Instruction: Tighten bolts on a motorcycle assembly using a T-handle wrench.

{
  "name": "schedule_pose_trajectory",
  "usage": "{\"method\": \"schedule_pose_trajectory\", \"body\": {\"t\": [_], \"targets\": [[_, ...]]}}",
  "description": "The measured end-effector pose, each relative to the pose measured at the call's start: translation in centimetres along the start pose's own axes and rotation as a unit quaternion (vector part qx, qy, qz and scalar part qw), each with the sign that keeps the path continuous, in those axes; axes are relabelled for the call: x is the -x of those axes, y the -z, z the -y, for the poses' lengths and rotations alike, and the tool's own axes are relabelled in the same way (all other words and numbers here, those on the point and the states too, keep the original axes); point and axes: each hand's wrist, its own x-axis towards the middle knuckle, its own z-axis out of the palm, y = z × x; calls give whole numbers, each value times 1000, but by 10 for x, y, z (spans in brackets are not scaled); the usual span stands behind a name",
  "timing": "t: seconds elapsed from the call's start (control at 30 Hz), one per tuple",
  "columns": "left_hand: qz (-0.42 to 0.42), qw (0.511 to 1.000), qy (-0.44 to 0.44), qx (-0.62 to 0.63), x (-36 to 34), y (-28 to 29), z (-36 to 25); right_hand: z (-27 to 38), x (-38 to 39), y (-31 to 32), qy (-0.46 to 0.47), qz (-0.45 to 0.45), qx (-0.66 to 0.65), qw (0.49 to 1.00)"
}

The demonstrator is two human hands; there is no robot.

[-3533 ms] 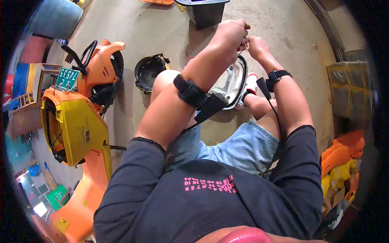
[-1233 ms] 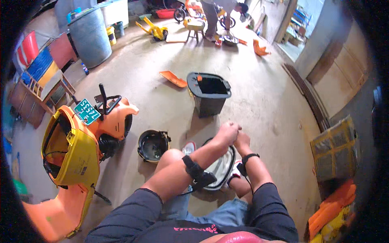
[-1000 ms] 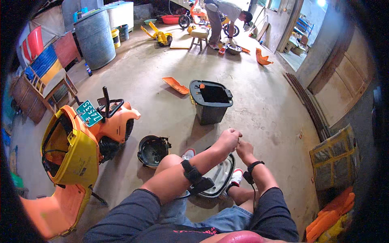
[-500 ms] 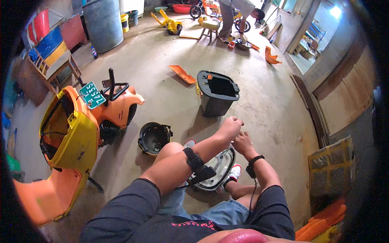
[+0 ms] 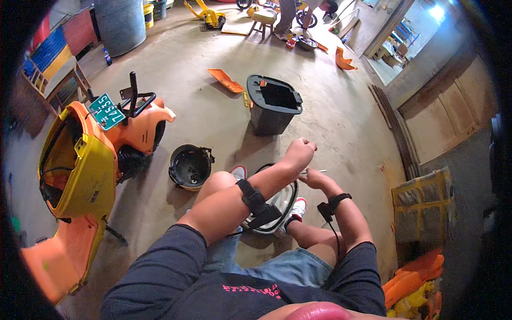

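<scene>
My left hand (image 5: pixel 300 153) is closed, its fingers curled in front of me; what they hold, if anything, is hidden. Just below and to its right, my right hand (image 5: pixel 316 180) is closed on a thin, pale rod (image 5: pixel 322 170), which pokes out past the fingers; its kind is too small to tell. Under my forearms, between my shoes, lies an oval light-grey shell with a black rim (image 5: pixel 295 194), partly covered by my left arm. Beyond my hands stands a black storage box (image 5: pixel 270 121) with an open top. Each of my forearms wears a black strap.
At left stands an orange and yellow scooter (image 5: pixel 96 176). A black bowl-shaped shell (image 5: pixel 192 166) sits by my left knee. An orange panel (image 5: pixel 225 80) lies beyond the box. Another person (image 5: pixel 290 18) bends over parts at the back. A taped carton (image 5: pixel 424 210) leans at right.
My view has shifted, so the surroundings sit higher and further left. My hands have moved slightly apart, and the pale rod at the right hand now shows.
</scene>
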Motion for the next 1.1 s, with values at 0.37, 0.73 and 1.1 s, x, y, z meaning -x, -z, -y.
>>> {"method": "schedule_pose_trajectory", "body": {"t": [0.37,0.73,1.1], "targets": [[-11,998,-7,-59,-9,-8,14,-12,-29,-22,-137,-36,-60,988],[-2,999,-10,-54,-4,-10,6,-15,-36,-46,38,-189,13,981],[5,1000,-10,-27,-4,-5,8,8,3,-6,191,-4,208,959]]}}
